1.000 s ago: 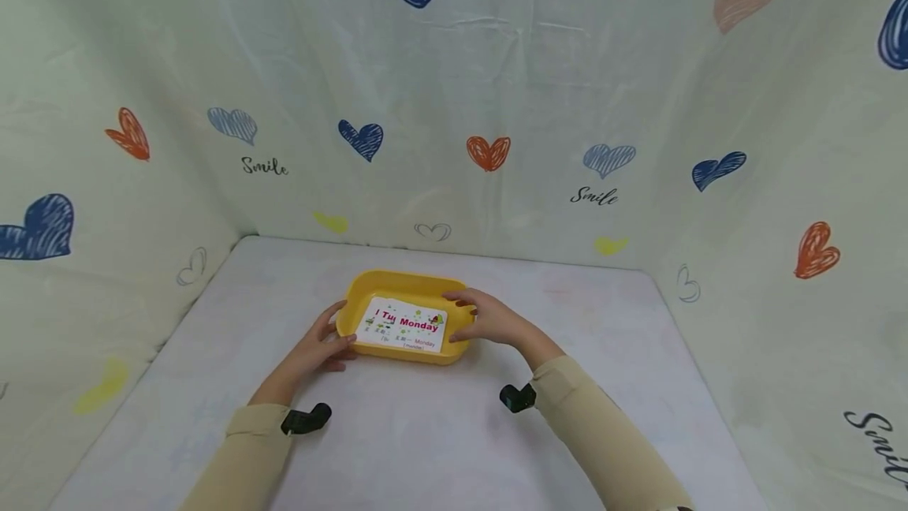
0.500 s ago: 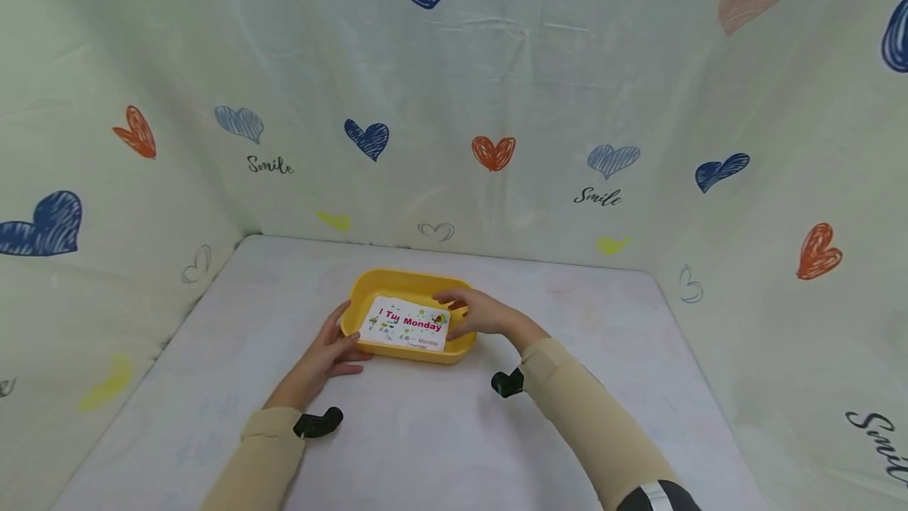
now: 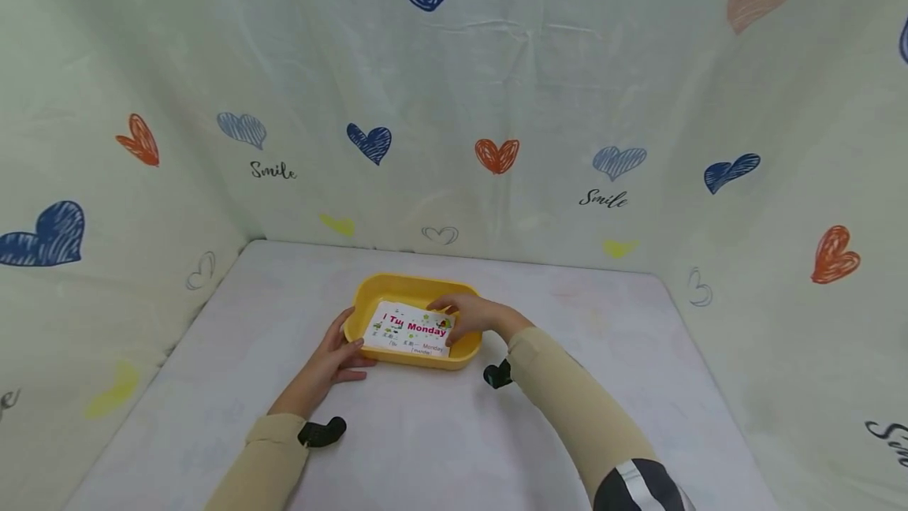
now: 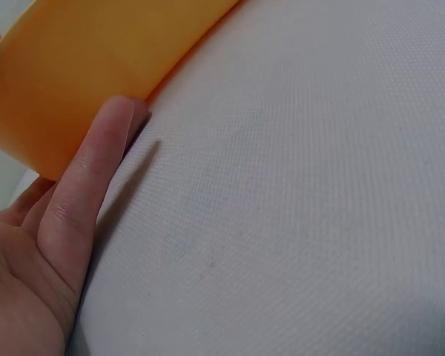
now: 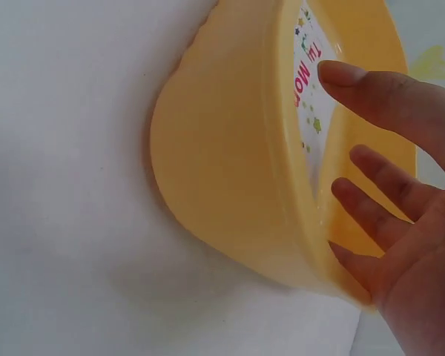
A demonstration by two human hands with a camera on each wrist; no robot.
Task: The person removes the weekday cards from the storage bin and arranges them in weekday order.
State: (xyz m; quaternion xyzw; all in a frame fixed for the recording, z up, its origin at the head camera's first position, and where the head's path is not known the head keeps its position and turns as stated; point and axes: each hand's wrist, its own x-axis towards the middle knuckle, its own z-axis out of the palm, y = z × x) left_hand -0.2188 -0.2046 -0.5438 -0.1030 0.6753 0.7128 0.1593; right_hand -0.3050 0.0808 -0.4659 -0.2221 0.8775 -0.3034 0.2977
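Pale cloth (image 3: 539, 93) hangs behind the white desk (image 3: 426, 432), printed with an orange heart (image 3: 497, 156) between a navy heart (image 3: 369, 143) and a light-blue heart (image 3: 619, 162), a black "Smile" (image 3: 604, 199) just under the latter.

From my head view I read "I", "Tu" and "Monday" in red on the white cards (image 3: 407, 330), with a smaller "Monday" below among characters too small for me. The backdrop (image 3: 539, 101) says "Smile" twice, in black script.
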